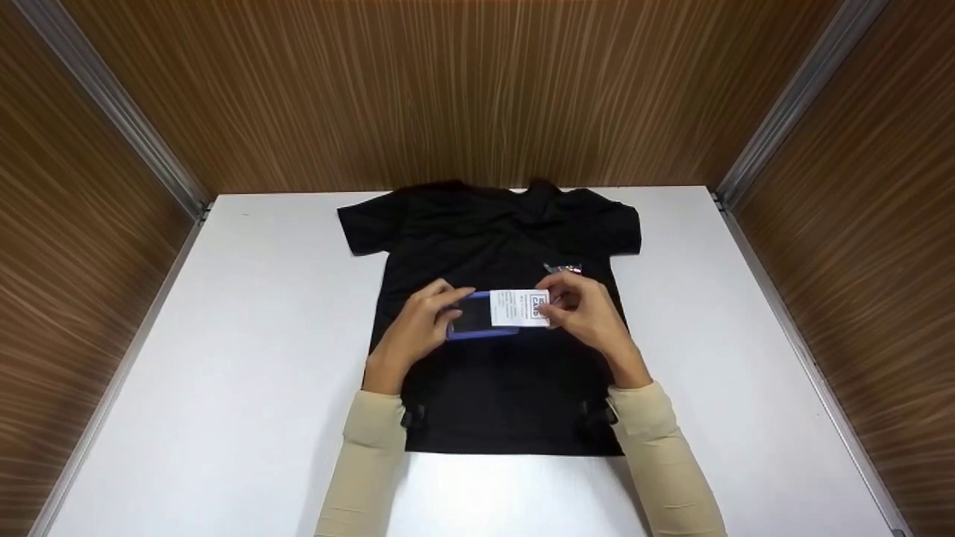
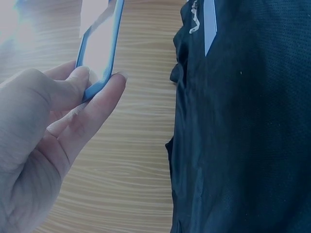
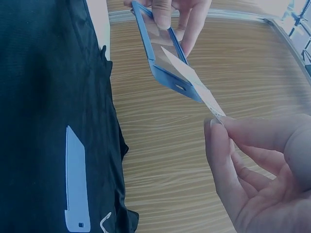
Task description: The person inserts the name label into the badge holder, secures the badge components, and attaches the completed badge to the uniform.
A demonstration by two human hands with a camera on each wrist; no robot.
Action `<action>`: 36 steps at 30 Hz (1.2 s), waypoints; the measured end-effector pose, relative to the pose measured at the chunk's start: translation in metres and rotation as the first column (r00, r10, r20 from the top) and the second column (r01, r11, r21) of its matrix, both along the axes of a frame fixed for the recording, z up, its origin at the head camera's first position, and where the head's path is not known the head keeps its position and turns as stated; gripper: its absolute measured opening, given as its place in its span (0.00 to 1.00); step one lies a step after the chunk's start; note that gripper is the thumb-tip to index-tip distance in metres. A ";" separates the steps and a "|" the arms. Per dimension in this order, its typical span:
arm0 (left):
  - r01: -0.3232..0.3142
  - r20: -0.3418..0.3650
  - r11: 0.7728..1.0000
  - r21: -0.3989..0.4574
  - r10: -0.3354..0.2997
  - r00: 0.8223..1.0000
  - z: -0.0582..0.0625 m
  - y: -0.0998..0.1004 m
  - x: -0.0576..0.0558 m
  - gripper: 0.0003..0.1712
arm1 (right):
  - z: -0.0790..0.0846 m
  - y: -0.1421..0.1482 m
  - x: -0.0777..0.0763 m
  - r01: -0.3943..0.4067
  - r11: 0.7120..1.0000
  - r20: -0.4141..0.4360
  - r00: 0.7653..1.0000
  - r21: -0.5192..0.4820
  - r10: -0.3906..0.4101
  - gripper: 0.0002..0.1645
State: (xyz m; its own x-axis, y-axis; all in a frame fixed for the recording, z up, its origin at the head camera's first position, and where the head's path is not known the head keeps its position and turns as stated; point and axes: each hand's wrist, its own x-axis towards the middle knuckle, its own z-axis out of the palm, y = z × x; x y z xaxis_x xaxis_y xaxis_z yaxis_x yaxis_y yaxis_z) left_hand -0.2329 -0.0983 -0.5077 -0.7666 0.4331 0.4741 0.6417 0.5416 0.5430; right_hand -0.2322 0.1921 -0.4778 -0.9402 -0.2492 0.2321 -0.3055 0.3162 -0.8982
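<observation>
My left hand [image 1: 418, 324] pinches one end of a blue-rimmed card holder [image 1: 477, 335] with a clear window, above a black T-shirt [image 1: 507, 395]. Between the thumb and fingers of my right hand [image 1: 593, 317] is the end of a white card [image 1: 511, 308], printed with "CARD". The card's free end overlaps the holder's slotted end; in the right wrist view the card [image 3: 197, 80] slants against the holder's open frame [image 3: 177, 83]. A flat blue piece [image 3: 77, 179] with a small hole lies on the shirt.
The shirt lies spread on a white table [image 1: 261, 335], sleeves towards the back. A small shiny item [image 1: 565, 268] rests on its chest beyond my right hand. Wood-grain panels [image 1: 448, 97] with metal edge rails [image 1: 791, 89] enclose the table at the back and sides.
</observation>
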 end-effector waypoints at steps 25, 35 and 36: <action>0.016 0.023 1.000 -0.013 -0.016 1.000 0.001 0.005 0.001 0.21 | -0.007 -0.017 0.005 0.031 0.993 -0.111 0.994 0.117 -0.018 0.17; 0.033 0.050 0.999 -0.023 -0.031 0.998 0.001 0.010 0.002 0.21 | -0.006 -0.022 0.008 0.024 0.987 -0.152 0.988 0.160 0.000 0.16; 0.034 0.053 0.999 -0.021 -0.033 0.998 0.001 0.010 0.002 0.21 | -0.006 -0.023 0.008 0.028 0.985 -0.155 0.988 0.168 -0.002 0.16</action>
